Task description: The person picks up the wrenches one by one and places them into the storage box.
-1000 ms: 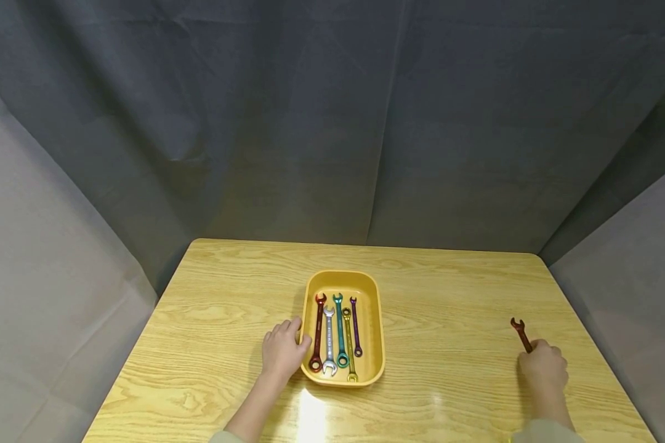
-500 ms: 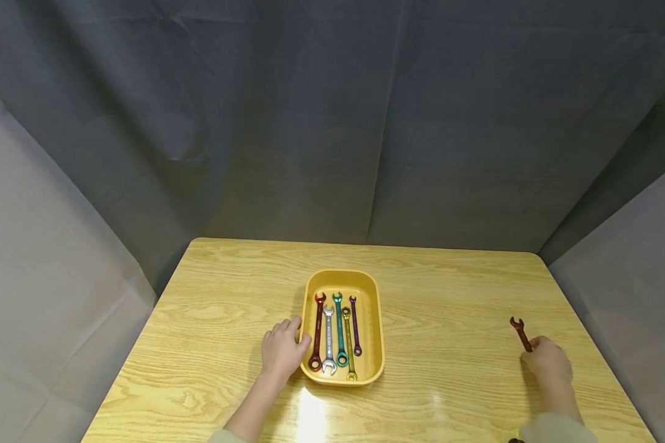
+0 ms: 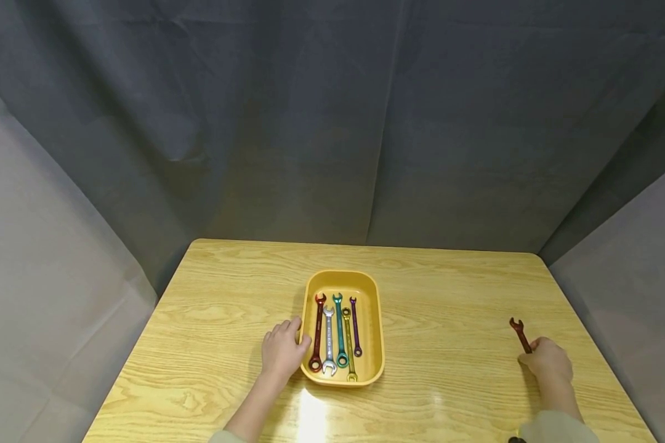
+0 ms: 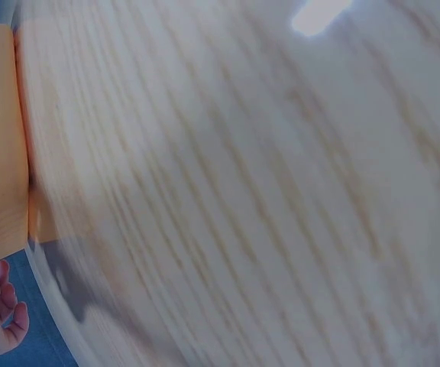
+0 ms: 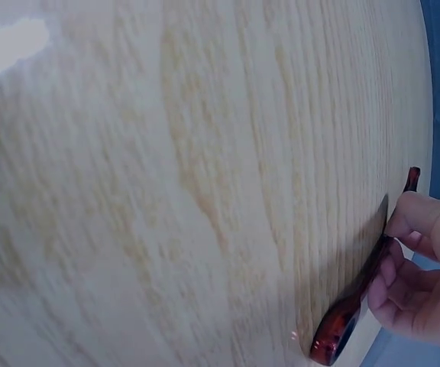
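Observation:
A yellow plastic tray (image 3: 382,344) stands mid-table with several wrenches lying lengthwise in it: a red combination wrench (image 3: 318,335), a silver open-end wrench (image 3: 329,341), a teal wrench (image 3: 340,332), a gold wrench (image 3: 350,347) and a small purple wrench (image 3: 356,326). My left hand (image 3: 282,352) grips the tray's left wall, thumb over the rim and fingers outside. Toward the table's right side, my right hand (image 3: 548,364) pinches a dark red combination wrench (image 3: 520,334) between thumb and fingers. In the right wrist view, that wrench (image 5: 341,325) slants low along the tabletop, its middle behind the fingers.
The wood-grain table (image 3: 449,295) has rounded far corners. A dark grey curtain (image 3: 288,123) hangs behind it, with lighter grey panels at the left (image 3: 50,277) and right (image 3: 637,277).
My right hand has shifted slightly to the right and its grip on the dark red wrench has altered a little. My left hand and the tray have stayed in place.

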`<state>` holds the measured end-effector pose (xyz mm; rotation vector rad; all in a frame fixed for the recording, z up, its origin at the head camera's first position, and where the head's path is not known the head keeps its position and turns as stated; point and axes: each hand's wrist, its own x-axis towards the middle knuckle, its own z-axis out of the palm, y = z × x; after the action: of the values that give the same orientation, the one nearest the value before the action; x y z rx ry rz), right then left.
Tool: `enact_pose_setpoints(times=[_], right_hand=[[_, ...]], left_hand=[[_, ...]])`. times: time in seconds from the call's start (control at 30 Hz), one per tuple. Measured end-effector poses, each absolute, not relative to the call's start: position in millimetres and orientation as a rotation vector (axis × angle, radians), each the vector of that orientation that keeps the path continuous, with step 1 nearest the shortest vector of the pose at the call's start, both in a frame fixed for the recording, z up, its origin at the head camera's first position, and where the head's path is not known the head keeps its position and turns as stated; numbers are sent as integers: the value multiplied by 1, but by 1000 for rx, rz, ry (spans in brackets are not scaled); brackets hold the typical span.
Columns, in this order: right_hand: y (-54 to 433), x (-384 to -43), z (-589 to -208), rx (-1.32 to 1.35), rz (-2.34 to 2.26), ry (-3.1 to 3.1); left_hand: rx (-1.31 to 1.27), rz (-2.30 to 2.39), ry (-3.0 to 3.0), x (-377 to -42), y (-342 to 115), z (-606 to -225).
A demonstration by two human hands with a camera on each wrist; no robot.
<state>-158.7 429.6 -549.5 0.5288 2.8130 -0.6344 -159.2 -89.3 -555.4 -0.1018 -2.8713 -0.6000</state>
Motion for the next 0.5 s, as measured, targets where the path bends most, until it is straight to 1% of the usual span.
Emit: enact_pose_setpoints(times=[0.5], right_hand=[[425,-159,-546,514,-593,2790]], left_hand=[[-115,-593,-2839,-160,-90,-557]])
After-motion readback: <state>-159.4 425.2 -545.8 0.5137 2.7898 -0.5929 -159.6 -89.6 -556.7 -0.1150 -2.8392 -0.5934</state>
